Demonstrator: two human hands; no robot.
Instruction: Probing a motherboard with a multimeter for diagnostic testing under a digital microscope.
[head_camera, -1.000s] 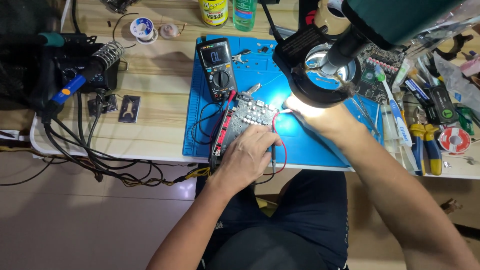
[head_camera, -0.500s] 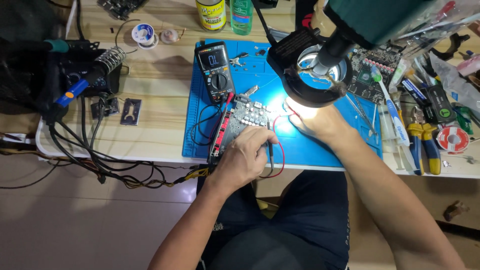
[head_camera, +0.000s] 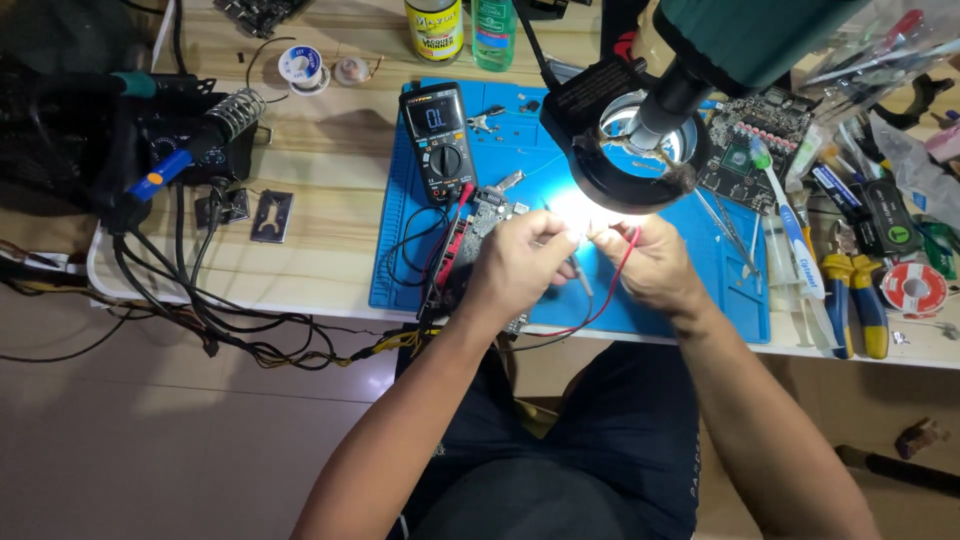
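Two hands meet over one circuit board (head_camera: 478, 232) near the bench's front edge — left hand (head_camera: 518, 268) pinches a black probe (head_camera: 580, 275), right hand (head_camera: 645, 262) a red lead (head_camera: 622, 262); the board is mostly hidden.
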